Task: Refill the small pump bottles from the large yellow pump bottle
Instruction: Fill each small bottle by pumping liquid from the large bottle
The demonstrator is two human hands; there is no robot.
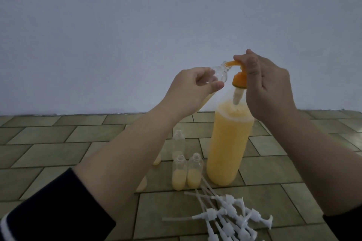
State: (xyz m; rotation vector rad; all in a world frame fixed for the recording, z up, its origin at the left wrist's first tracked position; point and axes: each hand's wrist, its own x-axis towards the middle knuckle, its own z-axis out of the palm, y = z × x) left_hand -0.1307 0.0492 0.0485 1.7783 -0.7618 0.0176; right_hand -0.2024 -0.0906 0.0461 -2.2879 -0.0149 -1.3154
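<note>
Your left hand [193, 86] pinches an empty small bottle [83, 73] tilted on its side, its long axis leaning up and right so the open mouth meets the orange pump [238, 76] spout. Your right hand [268, 88] curls its fingers round the pump head, which is lifted clear of the big bottle [228, 143], its tube dipping into the neck. The big bottle stands upright on the tiled floor [49, 152], just below the hands. Two part-filled bottles [186, 172] stand beside it; loose white pumps [231, 217] lie nearer you. No labels or writing show.
</note>
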